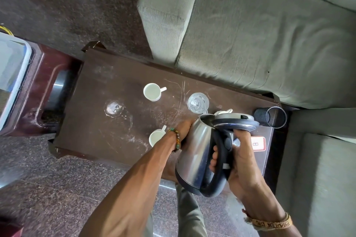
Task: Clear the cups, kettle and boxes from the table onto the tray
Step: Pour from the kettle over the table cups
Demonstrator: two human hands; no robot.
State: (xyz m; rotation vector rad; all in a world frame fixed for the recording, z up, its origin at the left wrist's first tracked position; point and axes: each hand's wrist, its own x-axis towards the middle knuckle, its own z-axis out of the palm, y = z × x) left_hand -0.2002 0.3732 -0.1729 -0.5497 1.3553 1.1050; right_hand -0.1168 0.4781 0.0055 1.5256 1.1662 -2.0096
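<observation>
I hold a steel kettle [194, 152] tilted above the near edge of the dark brown table [119, 75]. My right hand [237, 158] grips its black handle. My left hand [184, 131] lies against the kettle's far side, its fingers hidden behind the body. One white cup [152, 92] stands mid-table, a second white cup [156, 138] sits next to my left wrist, and a third white cup [223, 111] peeks out behind the kettle lid. A glass [198, 102] stands beside it, and another glass [114, 108] is further left. A red-and-white box [259, 143] lies right of the kettle.
A black mesh holder [270, 117] lies on its side at the table's right end. A grey sofa [260, 34] borders the table's far side and right. A dark red stand [50, 86] with a clear plastic bin [13, 75] sits at the left.
</observation>
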